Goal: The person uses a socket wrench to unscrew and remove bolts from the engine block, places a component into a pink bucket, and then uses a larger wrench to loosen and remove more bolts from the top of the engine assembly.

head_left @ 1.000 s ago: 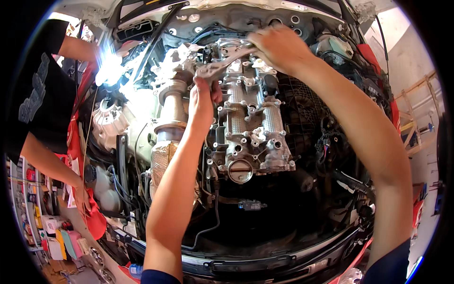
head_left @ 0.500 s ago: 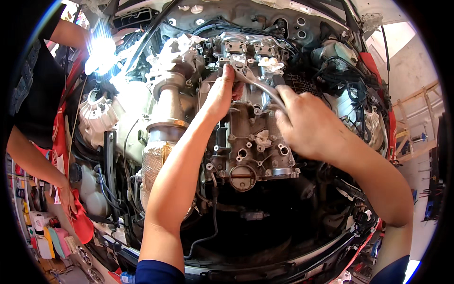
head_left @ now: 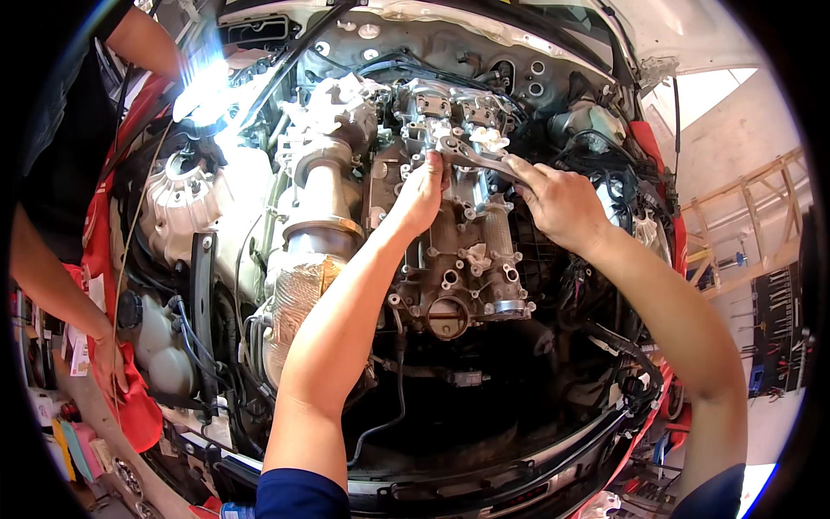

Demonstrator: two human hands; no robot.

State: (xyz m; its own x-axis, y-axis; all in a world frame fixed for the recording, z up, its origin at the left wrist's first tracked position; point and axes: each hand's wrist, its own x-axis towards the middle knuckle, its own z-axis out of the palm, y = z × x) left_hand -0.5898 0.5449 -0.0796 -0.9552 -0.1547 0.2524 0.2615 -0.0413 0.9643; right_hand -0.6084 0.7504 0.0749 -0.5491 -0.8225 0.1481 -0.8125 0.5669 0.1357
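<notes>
A steel ratchet wrench point(head_left: 481, 159) lies across the upper part of a bared car engine point(head_left: 443, 229), its round head over the middle of the metal casting. My right hand point(head_left: 566, 206) is closed round the handle, to the right of the head. My left hand point(head_left: 420, 197) is closed at the near side of the head, thumb up against it; its other fingers are mostly hidden beneath. Close to the wrench head, a crumpled white wad point(head_left: 489, 138) sits in an engine opening. A second pale wad point(head_left: 475, 255) is lower on the engine.
A foil-wrapped exhaust part point(head_left: 294, 290) stands left of the engine. A bright work lamp point(head_left: 206, 91) shines at the upper left. Another person's arm point(head_left: 65, 290) reaches over the red fender cover point(head_left: 138, 415). A dark gap point(head_left: 432, 402) lies between engine and front crossmember.
The wrench handle has swung away from me, now lying flatter across the engine, with my right hand following. My left hand stays at the head. The whole view has shifted slightly.
</notes>
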